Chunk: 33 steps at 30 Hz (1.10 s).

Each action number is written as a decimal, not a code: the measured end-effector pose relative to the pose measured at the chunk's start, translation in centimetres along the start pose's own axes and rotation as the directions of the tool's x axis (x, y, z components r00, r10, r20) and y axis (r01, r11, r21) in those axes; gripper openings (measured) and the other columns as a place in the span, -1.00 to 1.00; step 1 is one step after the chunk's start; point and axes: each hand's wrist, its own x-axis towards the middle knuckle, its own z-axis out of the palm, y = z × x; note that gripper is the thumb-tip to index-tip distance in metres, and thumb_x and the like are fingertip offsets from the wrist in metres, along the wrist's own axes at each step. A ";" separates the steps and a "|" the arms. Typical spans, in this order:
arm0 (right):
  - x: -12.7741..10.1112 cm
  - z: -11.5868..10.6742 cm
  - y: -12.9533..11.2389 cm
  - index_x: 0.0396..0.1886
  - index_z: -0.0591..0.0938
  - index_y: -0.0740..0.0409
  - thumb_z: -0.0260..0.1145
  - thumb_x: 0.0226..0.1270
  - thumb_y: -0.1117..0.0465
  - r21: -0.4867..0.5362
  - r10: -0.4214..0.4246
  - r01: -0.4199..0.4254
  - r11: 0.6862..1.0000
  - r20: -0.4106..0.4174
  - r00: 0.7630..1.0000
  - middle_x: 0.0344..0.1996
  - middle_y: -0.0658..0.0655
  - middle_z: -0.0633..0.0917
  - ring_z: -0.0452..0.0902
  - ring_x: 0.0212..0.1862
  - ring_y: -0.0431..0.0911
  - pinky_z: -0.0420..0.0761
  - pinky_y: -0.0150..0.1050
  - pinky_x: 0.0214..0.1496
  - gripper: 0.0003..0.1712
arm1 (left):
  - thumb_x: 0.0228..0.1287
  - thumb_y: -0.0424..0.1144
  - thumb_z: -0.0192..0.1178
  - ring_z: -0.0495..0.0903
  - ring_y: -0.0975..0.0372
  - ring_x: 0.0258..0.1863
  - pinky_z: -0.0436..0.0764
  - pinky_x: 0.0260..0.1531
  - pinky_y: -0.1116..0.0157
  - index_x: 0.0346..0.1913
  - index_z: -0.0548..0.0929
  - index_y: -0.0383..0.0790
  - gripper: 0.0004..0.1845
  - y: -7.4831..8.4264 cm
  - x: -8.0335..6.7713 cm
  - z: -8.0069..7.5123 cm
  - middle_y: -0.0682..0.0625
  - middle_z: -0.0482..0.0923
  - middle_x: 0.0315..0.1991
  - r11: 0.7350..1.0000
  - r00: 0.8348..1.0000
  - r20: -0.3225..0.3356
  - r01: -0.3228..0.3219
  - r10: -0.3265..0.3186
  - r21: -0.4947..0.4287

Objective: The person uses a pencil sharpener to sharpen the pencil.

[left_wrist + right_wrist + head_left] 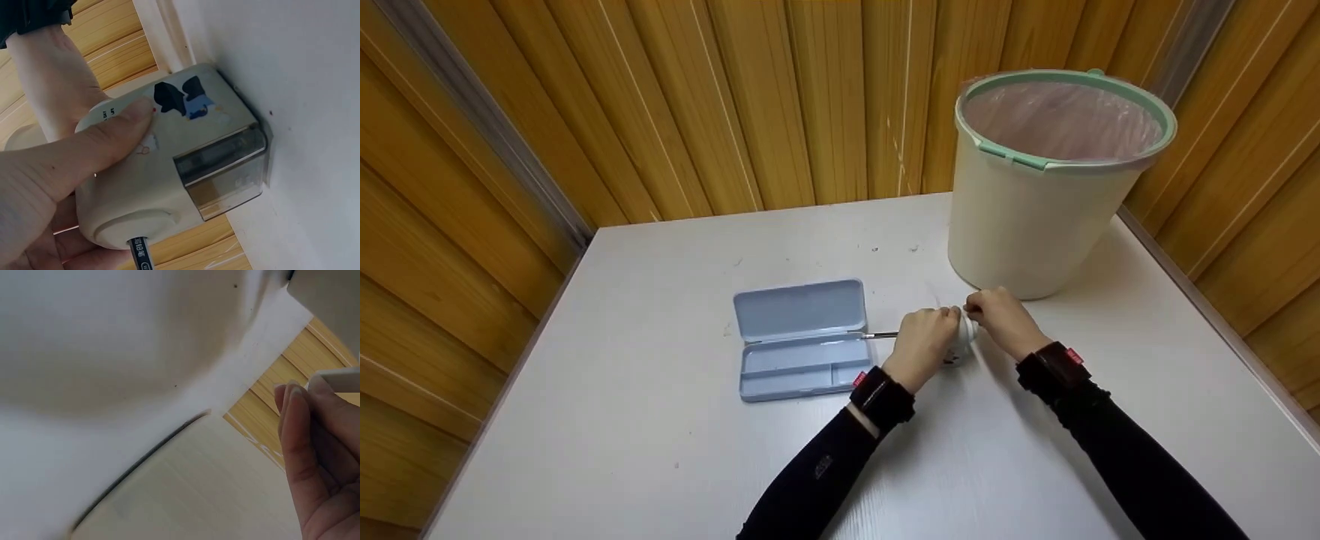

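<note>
A cream-coloured crank pencil sharpener [129, 191] with dark blue stickers and a clear shavings drawer [228, 188] stands on the table. My left hand [928, 341] grips its body, thumb across one side and fingers round the other, hiding most of it in the head view. A dark pencil [139, 253] with pale lettering sticks out of the sharpener's round front, pointing left towards the pencil case. On the opposite side my right hand [1005, 319] pinches the end of the crank handle [342, 380] between thumb and fingertips.
A light blue pencil case [801, 310] lies with its lid up, left of the sharpener; the pencil's end reaches its edge. Behind my right hand stands a cream bin [1027, 217] with a green rim and pink liner. Wood-patterned panels [765, 105] border the white table [622, 360].
</note>
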 end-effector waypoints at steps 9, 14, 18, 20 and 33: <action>-0.8 0.8 0.2 -0.63 0.60 0.29 0.33 -0.05 0.60 0.006 -0.010 0.010 1.000 0.007 1.000 -0.60 0.16 0.66 0.45 -0.50 -0.10 0.44 -0.20 -0.43 -0.82 | 0.09 -0.34 0.30 0.67 0.27 -0.53 0.62 -0.56 0.36 -0.24 0.69 -0.10 -0.84 -0.1 0.0 0.0 0.12 0.72 -0.41 1.000 1.000 -0.009 -0.001 0.001 -0.004; -0.8 0.5 0.2 -0.66 0.58 0.28 0.30 -0.09 0.59 0.053 0.025 -0.027 0.998 0.030 0.999 -0.65 0.10 0.57 0.32 -0.52 -0.15 0.32 -0.31 -0.43 -0.81 | 0.04 -0.32 0.37 0.66 0.27 -0.51 0.62 -0.55 0.36 -0.20 0.70 -0.11 -0.79 -0.2 0.1 -0.1 0.11 0.72 -0.40 1.000 1.000 0.013 -0.005 0.005 0.003; -0.8 0.3 0.3 -0.64 0.60 0.27 0.31 -0.04 0.57 0.084 0.045 -0.050 0.995 0.065 0.997 -0.65 0.07 0.57 0.33 -0.51 -0.16 0.33 -0.34 -0.40 -0.83 | -0.04 -0.27 0.45 0.67 0.26 -0.49 0.63 -0.52 0.34 -0.19 0.68 -0.14 -0.71 -0.2 0.0 -0.1 0.08 0.72 -0.39 1.000 0.999 0.036 -0.002 0.003 -0.022; -0.9 0.3 0.3 -0.66 0.59 0.24 0.31 -0.05 0.57 0.094 0.046 -0.053 0.994 0.074 0.996 -0.66 0.03 0.56 0.33 -0.51 -0.17 0.33 -0.34 -0.40 -0.81 | -0.06 -0.24 0.47 0.67 0.26 -0.49 0.63 -0.52 0.35 -0.20 0.68 -0.14 -0.70 -0.1 0.0 -0.1 0.08 0.72 -0.38 1.000 0.999 0.042 0.000 0.002 -0.031; -1.1 0.0 0.1 -0.73 0.48 0.22 0.21 -0.15 0.60 0.044 0.023 -0.028 0.999 0.113 0.993 -0.71 -0.03 0.44 0.23 -0.56 -0.18 0.24 -0.37 -0.47 -0.76 | 0.00 -0.26 0.42 0.68 0.26 -0.47 0.64 -0.52 0.33 -0.19 0.67 -0.13 -0.74 0.1 0.0 -0.2 0.08 0.72 -0.38 1.000 0.998 0.062 0.004 -0.004 -0.001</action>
